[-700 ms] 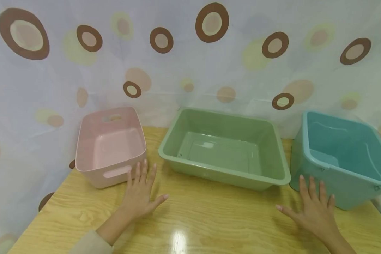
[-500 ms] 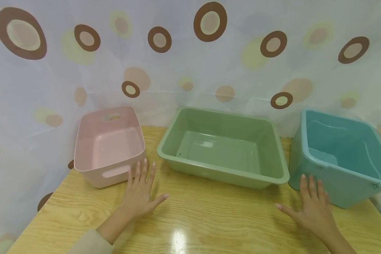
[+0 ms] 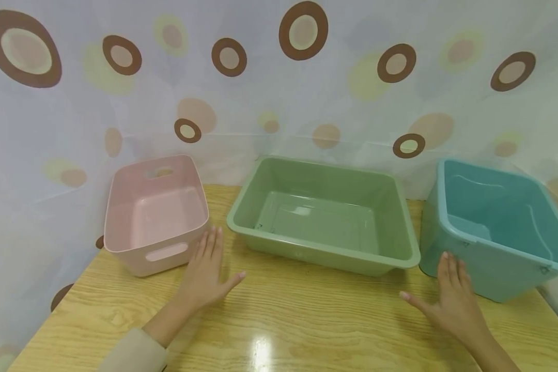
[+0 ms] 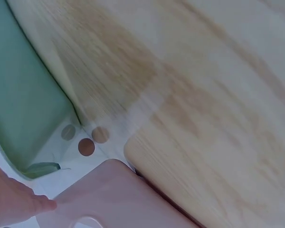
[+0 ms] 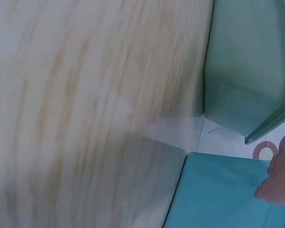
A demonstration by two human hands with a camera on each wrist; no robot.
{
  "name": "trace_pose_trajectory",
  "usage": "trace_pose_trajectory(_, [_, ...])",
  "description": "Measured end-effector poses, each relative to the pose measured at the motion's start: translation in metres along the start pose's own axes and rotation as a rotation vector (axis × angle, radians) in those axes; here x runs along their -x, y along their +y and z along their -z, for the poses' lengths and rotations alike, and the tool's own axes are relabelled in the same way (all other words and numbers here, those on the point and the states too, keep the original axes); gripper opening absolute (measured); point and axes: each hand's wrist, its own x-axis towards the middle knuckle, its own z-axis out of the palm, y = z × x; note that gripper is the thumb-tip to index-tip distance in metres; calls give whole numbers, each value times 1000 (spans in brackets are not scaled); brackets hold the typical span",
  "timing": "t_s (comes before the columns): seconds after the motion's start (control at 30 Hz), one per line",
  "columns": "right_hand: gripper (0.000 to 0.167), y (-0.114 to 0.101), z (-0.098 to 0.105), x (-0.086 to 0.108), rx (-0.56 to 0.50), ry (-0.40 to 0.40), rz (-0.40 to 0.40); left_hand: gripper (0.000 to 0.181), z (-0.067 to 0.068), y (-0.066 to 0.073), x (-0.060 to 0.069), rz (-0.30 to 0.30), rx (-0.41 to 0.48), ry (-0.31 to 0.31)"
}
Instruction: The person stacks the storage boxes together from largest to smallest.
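Note:
In the head view the left hand (image 3: 203,276) hovers palm down by the front right corner of the pink basket (image 3: 167,251), fingers straight and thumb spread. The right hand (image 3: 455,307) has its straight fingers in front of the blue bin (image 3: 493,266), thumb pointing left. Neither hand holds a thing; whether the fingertips touch the containers I cannot tell. Between them stands the green tub (image 3: 323,250), which has nothing large inside. The left wrist view shows part of the left hand (image 4: 14,202) beside the pink basket (image 4: 114,194). Part of the right hand (image 5: 281,175) overlaps the blue bin (image 5: 218,190) in the right wrist view.
The three containers stand in a row along the back of the wooden table (image 3: 297,315). Behind them hangs a pale curtain (image 3: 256,93) with brown and yellow circles. A bright reflection lies on the tabletop near the front.
The fingers of both hands have drawn closer together. The whole scene has shifted slightly left in the head view; the containers keep their places on the table.

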Motion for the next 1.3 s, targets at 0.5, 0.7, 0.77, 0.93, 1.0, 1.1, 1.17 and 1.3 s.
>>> trace_pose_trajectory(0.5, [106, -10, 3, -6, -131, -17, -1, 98, -6, 0, -16, 67, 165, -13])
trace_pose_trajectory(0.7, [103, -12, 4, -7, -174, -36, -2, 96, -8, -2, -24, 120, 275, 10])
trace_pose_trajectory(0.77, [102, -13, 4, -8, -193, -37, -1, 95, -7, -3, -26, 137, 322, 11])
trace_pose_trajectory(0.93, [98, -13, 3, -11, -235, -26, 17, 98, -9, -5, -30, 155, 395, -10])
trace_pose_trajectory(1.0, [98, -12, 2, -11, -245, -25, 25, 99, -10, -5, -31, 158, 412, -14])
trace_pose_trajectory(1.1, [98, -11, 1, -12, -268, -18, 37, 97, -12, -5, -34, 150, 450, -4])
trace_pose_trajectory(1.17, [96, -11, 1, -13, -293, -6, 43, 96, -12, -4, -36, 142, 481, 11])
trace_pose_trajectory(1.3, [92, -12, 0, -16, -356, 22, 48, 92, -13, -4, -41, 133, 539, 42])
